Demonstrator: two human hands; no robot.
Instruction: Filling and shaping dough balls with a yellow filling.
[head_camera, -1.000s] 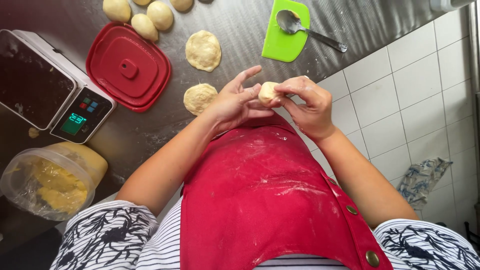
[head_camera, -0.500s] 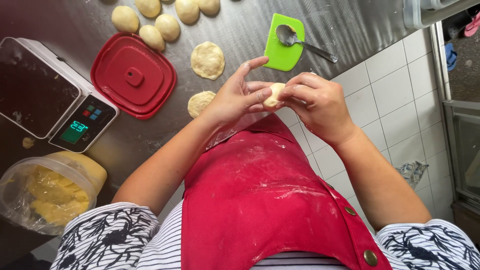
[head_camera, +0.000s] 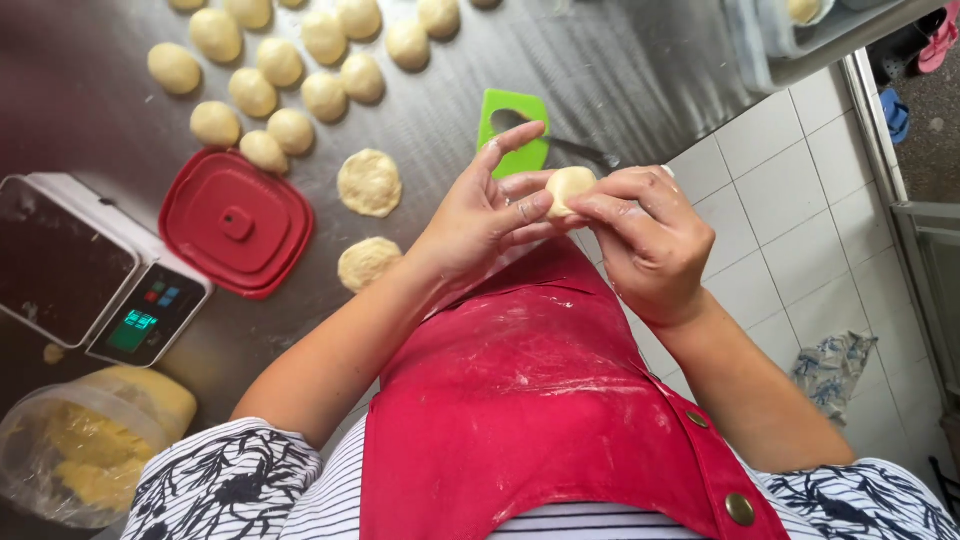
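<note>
A small pale dough piece (head_camera: 568, 188) sits pinched between both hands, held in the air above the near edge of the steel counter (head_camera: 620, 70) and just in front of the red apron (head_camera: 540, 400). The left hand (head_camera: 480, 215) cradles it from the left: thumb and lower fingers press against the dough, while the index finger sticks up and away from it. The right hand (head_camera: 650, 235) closes over it from the right, fingertips curled together on the top and side of the piece, so only its left and upper face shows.

Directly behind the hands, a green plastic scraper (head_camera: 510, 125) lies on the counter with a metal spoon (head_camera: 560, 145) resting across it; the raised finger partly covers both. To the left of the hands are two flattened dough discs (head_camera: 369, 182), one just beyond the other, near the left forearm. Further left lies a red container lid (head_camera: 235, 222), and beside that a white digital scale (head_camera: 90, 270) with a lit display. A clear tub of yellow filling (head_camera: 85, 455) stands at the lower left corner. Along the far side of the counter, many round dough balls (head_camera: 280, 62) are set in loose rows. A white tiled floor (head_camera: 800, 230) shows at the right, with a crumpled cloth (head_camera: 835, 365) on it.
</note>
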